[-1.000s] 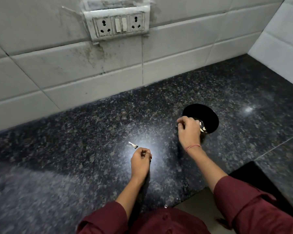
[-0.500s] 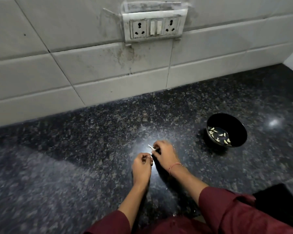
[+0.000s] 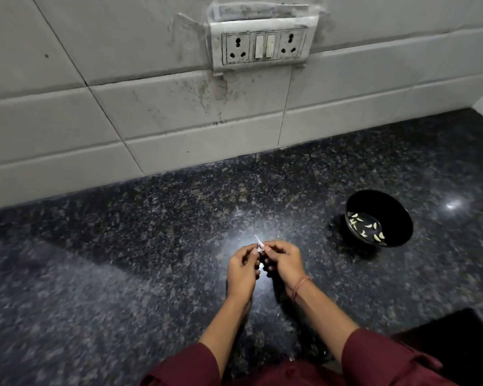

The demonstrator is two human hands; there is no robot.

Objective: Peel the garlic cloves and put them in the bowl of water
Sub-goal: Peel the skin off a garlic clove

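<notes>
My two hands are close together, low over the dark, speckled worktop. My left hand and my right hand both pinch one little garlic clove. The fingers of each hand are curled in, and their tips are tight on the clove from both sides. A thin white bit of skin sticks up from the top of it. I cannot tell how much skin is on the rest, because my fingers hide it.

The black bowl sits on the worktop, off to my right and a bit farther back, well apart from my hands. It has water in it, and some peeled cloves lie in the water, pale and curved.

I have a red thread round my right wrist. My sleeves are dark red.

Behind the worktop is a wall of white tiles with a dirty socket plate on it.
</notes>
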